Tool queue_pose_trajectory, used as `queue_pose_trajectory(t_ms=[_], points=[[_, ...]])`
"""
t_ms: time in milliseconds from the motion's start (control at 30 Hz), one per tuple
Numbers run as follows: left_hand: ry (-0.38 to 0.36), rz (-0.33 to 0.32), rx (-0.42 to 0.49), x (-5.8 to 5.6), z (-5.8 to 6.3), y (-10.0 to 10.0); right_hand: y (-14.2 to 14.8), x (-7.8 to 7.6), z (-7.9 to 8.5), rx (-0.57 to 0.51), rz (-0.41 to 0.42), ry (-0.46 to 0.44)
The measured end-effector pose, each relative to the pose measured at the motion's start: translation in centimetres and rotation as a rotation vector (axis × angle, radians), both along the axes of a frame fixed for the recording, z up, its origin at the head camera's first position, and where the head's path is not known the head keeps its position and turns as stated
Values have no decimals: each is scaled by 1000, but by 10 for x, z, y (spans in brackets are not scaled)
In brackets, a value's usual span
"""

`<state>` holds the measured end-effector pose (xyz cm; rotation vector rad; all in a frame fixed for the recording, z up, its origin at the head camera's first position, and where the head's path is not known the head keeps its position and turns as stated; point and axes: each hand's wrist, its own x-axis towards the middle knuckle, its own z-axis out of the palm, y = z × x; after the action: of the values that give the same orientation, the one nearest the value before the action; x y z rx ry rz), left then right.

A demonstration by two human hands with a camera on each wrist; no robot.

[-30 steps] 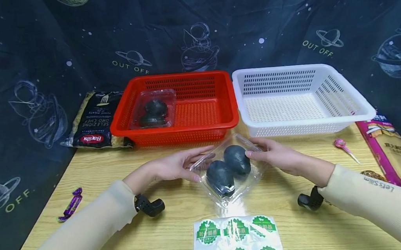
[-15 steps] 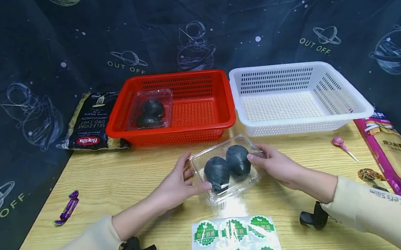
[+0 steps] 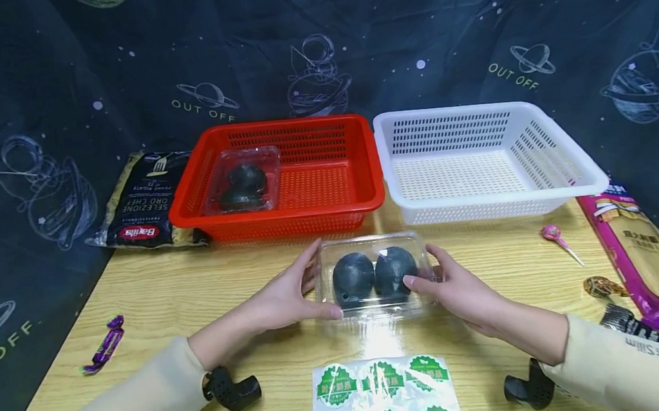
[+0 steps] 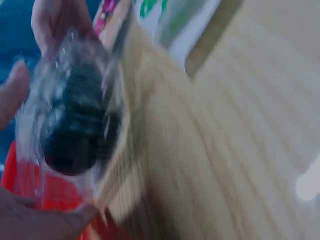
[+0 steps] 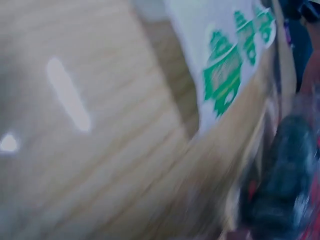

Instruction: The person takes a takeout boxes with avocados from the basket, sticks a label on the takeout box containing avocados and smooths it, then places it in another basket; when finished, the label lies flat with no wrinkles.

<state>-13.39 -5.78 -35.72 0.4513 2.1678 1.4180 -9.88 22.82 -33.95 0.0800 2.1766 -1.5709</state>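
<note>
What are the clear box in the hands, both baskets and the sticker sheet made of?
Clear box: likely thin plastic, glossy; see-through walls with bright glints.
Red basket, white basket: likely moulded plastic, fairly smooth; uniform colour, slotted walls.
Sticker sheet: looks glossy, with glare across it; coated paper or plastic film, can't tell which.

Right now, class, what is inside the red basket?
The red basket holds, toward its left end, a clear box with two dark, rounded objects. Those objects cover whatever lies beneath them.
</note>
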Motion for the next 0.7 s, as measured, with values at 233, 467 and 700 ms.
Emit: queue_pose_trajectory(t_ms=[233, 467, 700], points=[[-9, -45, 19, -4, 0, -5, 18, -16, -10, 2, 217, 143], [12, -62, 43, -5, -2, -5, 25, -28, -16, 66, 395, 275], [35, -81, 25, -9, -4, -6, 22, -26, -14, 82, 386, 262]])
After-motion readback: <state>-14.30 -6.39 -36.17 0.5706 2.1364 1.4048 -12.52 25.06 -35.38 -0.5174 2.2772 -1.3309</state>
